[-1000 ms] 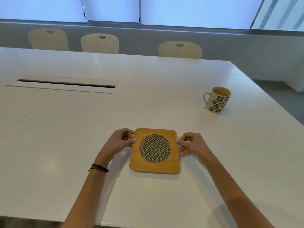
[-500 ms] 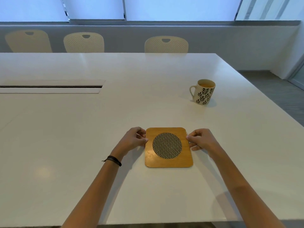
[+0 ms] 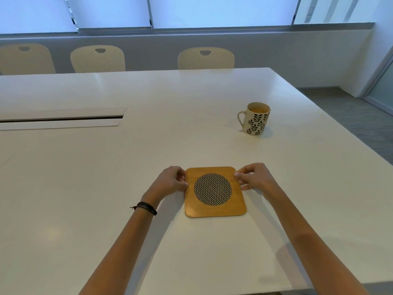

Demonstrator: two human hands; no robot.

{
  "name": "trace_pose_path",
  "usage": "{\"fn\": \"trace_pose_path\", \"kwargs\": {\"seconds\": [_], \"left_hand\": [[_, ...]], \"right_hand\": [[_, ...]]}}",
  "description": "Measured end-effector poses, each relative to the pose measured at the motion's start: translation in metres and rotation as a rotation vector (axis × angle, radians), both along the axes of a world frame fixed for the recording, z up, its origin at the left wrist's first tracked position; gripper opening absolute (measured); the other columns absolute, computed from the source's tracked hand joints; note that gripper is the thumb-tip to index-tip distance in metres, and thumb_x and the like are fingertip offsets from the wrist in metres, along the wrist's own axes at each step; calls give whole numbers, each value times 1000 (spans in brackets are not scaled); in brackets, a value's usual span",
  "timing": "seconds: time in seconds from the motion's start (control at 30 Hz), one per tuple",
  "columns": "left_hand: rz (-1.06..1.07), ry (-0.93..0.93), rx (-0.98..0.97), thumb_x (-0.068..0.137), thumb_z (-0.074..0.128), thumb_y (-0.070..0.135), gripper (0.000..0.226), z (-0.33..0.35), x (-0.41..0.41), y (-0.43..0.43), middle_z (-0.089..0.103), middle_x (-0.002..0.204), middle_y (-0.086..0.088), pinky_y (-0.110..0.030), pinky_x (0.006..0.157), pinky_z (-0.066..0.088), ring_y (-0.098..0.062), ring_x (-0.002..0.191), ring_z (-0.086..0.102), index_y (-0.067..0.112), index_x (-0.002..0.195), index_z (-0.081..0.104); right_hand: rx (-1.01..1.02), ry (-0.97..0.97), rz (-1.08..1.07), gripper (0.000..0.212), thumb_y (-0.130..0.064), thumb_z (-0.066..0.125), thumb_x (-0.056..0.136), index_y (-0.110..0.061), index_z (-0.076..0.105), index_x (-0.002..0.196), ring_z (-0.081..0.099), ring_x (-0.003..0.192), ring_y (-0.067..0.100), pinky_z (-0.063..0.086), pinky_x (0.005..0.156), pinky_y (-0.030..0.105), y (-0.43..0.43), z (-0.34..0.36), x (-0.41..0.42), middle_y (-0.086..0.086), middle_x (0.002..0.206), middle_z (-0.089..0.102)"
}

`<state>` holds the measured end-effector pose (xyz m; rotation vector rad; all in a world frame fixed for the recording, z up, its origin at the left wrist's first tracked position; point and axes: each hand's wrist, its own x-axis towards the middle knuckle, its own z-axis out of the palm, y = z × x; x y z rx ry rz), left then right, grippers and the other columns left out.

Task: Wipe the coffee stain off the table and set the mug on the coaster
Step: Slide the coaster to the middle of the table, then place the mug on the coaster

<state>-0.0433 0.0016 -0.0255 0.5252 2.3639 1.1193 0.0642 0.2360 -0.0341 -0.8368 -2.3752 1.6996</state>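
Coaster (image 3: 214,191) lies flat on the table (image 3: 85,177) between both hands. The left hand (image 3: 170,182) pinches its left edge with fingertips; the right hand (image 3: 254,177) pinches the right edge near the far corner. It is a stiff wooden square with a round woven inset, probably light and easy to slide. Beyond the right fingers, well apart, the mug (image 3: 256,119) stands upright, its handle pointing left (toward the left hand's side). It looks ceramic, nearly full and breakable, so the handle is likely the safest grip. No stain or cloth is visible.
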Motion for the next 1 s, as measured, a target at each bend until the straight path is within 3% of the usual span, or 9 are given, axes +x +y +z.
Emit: {"fn": "trace_pose_path", "kwargs": {"seconds": [0.23, 0.33, 0.53, 0.67, 0.73, 0.8, 0.87, 1.0], "left_hand": [[-27, -51, 20, 77, 69, -6, 29, 3, -6, -1, 54, 84, -3, -36, 82, 56, -16, 73, 57, 4, 99, 54], [-66, -66, -20, 75, 71, -4, 33, 6, -11, -1, 56, 83, -4, -35, 81, 56, -18, 75, 57, 3, 102, 53], [-115, -155, -49, 73, 74, -3, 55, 9, -24, 1, 58, 78, -5, -18, 60, 56, -14, 65, 61, 8, 115, 41], [-155, -170, -148, 74, 75, 4, 62, 10, -33, 8, 58, 81, -5, -18, 57, 55, -14, 65, 62, 11, 123, 37], [-179, -33, -311, 77, 74, 18, 56, 13, -38, 15, 60, 88, -5, -24, 63, 56, -16, 71, 63, 14, 120, 39], [-207, 221, -484, 82, 68, 34, 50, 16, -43, 26, 62, 102, -6, -33, 77, 53, -22, 87, 61, 15, 120, 42], [-224, 362, -460, 86, 61, 38, 45, 17, -47, 42, 63, 109, -7, -33, 79, 46, -21, 91, 56, 15, 120, 44], [-355, 357, -268, 88, 59, 35, 43, 17, -56, 81, 60, 118, -8, -32, 87, 43, -20, 102, 53, 15, 124, 47]], "right_hand": [[-16, -75, 96, 2, -2, 71, 79, -3, 69, 79, 61, 60, 13, 56, 54, 22, 9, 4, -6, 9, 68, 64], [-4, -104, 174, 10, 3, 71, 77, -6, 68, 72, 61, 55, 11, 54, 49, 19, 14, 7, -11, 8, 65, 64], [-24, -196, 329, 7, 2, 72, 76, -2, 68, 79, 65, 53, 8, 55, 52, 17, 29, 10, -25, 9, 69, 66], [-67, -172, 374, 5, 1, 69, 79, -4, 69, 81, 67, 56, 9, 55, 52, 18, 43, 6, -28, 7, 66, 68], [-91, -64, 282, 6, 2, 65, 82, -4, 67, 82, 68, 57, 10, 54, 51, 19, 50, 1, -29, 10, 69, 69], [-91, 94, 82, 11, 5, 61, 84, -4, 67, 82, 69, 60, 13, 55, 50, 21, 59, -6, -30, 14, 78, 67], [-104, 208, -106, 14, 6, 59, 85, -5, 66, 82, 70, 64, 15, 55, 50, 22, 68, -11, -32, 14, 81, 66], [-142, 270, -238, 16, 8, 59, 83, -1, 65, 95, 65, 79, 20, 57, 57, 21, 92, -18, -40, 13, 87, 61]]}}
